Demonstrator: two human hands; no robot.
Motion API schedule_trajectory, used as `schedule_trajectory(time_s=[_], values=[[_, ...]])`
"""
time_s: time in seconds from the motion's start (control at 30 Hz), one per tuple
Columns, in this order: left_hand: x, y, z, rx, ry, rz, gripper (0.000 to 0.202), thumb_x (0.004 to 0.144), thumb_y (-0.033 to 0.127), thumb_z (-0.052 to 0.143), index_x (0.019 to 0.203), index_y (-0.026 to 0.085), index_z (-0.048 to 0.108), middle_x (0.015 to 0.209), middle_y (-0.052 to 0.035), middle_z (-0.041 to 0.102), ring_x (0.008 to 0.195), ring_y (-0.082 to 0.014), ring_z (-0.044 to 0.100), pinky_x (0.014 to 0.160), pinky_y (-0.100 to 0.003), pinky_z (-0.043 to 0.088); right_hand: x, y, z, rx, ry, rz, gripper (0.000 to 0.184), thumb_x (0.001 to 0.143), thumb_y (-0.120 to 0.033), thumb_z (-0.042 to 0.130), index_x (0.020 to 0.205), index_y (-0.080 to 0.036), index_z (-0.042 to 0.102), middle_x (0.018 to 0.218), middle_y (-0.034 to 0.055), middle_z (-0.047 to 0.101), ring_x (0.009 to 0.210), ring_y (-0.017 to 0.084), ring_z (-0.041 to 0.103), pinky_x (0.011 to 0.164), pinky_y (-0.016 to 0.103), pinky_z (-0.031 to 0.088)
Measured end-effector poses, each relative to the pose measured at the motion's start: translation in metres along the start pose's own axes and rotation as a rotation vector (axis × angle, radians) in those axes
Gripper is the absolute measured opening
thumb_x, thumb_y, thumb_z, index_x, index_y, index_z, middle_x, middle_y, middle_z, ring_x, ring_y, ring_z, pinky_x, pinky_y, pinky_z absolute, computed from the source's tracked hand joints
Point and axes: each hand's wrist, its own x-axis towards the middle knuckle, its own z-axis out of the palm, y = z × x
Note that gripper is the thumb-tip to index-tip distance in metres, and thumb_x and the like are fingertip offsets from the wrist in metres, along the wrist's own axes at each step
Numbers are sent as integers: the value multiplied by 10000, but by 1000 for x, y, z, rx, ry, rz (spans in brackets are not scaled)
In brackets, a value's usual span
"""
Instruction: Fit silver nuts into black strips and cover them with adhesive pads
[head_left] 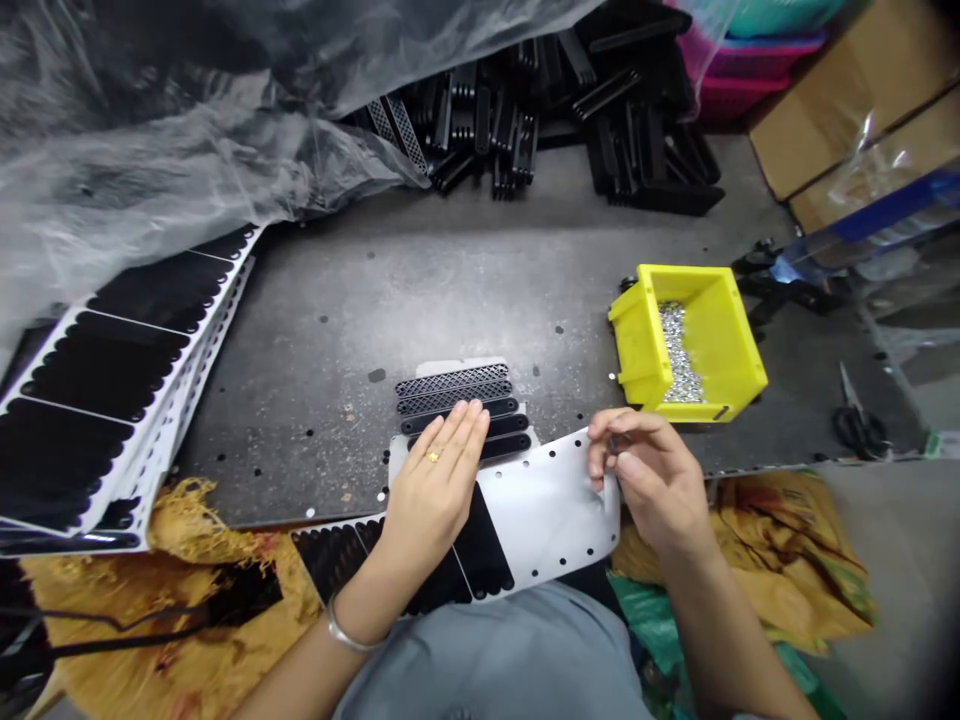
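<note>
My left hand lies flat with its fingers stretched out over several slim black bars in a row on the bench. The two farthest bars have a lattice pattern; the nearer ones look smooth and are partly covered by my fingers. A white backing sheet with black rounded-end stickers stretches from the bench edge over my lap, its right part bare and dotted with holes. Beside that sheet's right end is my right hand, fingers curled toward the thumb. What lies between those fingertips is too small to make out.
A yellow bin of small shiny metal pieces stands right of the bars. Scissors lie farther right. More sticker sheets are stacked at left, under clear plastic. Black parts are heaped at the back.
</note>
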Motion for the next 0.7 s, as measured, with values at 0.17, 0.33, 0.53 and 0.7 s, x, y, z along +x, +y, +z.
schedule_trajectory(time_s=[0.17, 0.33, 0.53, 0.7], values=[[15, 1, -5, -27, -122, 96, 813, 887, -39, 447, 1652, 121, 225, 1648, -86, 423, 1482, -250, 469, 1208, -426, 380, -5, 6, -2, 7, 17, 20, 228, 967, -261, 659, 1193, -290, 645, 1085, 45, 567, 717, 125, 600, 556, 268, 509], [26, 2, -9, -11, -219, 119, 856, 798, -70, 445, 1612, 176, 355, 1682, -6, 357, 1429, -274, 491, 1119, -424, 424, -3, 6, 1, -279, 82, -37, 334, 920, -185, 726, 1226, -318, 716, 1106, 32, 572, 925, 139, 628, 779, 274, 564], [16, 10, -10, -187, -46, 125, 623, 926, -24, 445, 1488, 233, 519, 1487, 10, 633, 1338, -229, 569, 1141, -428, 378, 30, -2, 33, -592, 9, -327, 616, 932, -116, 707, 1481, -359, 566, 1150, 37, 688, 1027, 180, 675, 958, 385, 569], [-10, -6, -29, -414, 293, -277, 194, 969, 142, 635, 1114, 256, 693, 1017, 21, 805, 940, -153, 706, 1058, -376, 426, 74, 1, 79, -791, -366, -574, 208, 993, -146, 637, 1147, -236, 744, 1103, 71, 731, 1029, 199, 696, 902, 398, 567]])
